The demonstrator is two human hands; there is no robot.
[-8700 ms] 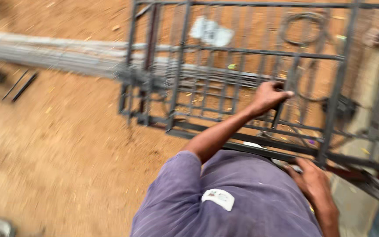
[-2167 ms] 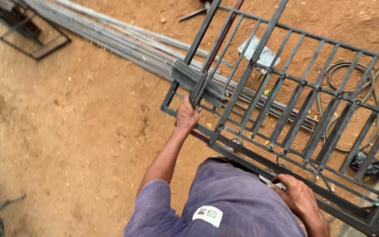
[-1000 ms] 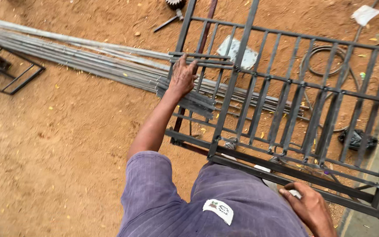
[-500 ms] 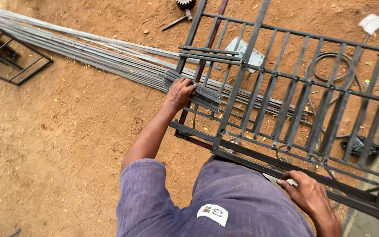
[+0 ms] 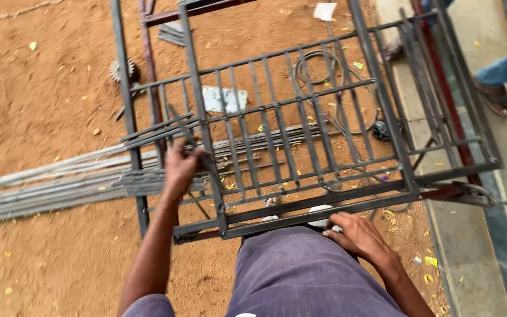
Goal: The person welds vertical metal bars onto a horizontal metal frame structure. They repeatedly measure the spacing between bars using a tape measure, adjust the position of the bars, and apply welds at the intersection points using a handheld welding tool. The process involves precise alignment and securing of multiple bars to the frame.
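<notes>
Gripping grille [image 5: 300, 117], left hand [image 5: 180, 167], white rectangular label [image 5: 224, 98] beneath bars

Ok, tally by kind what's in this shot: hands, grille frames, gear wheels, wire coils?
Bare hands: 2, left hand, right hand
Dark welded metal grille frame: 1
Toothed grey gear wheel: 1
Dark wire coil: 1
Total: 5

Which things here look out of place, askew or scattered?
The metal grille sits askew, its frame running slantwise over the bundle of rods on the dirt. The left hand grips its bars; the right hand rests by the lower rail. A gear wheel, paper scraps and a wire coil lie scattered beneath.
</notes>
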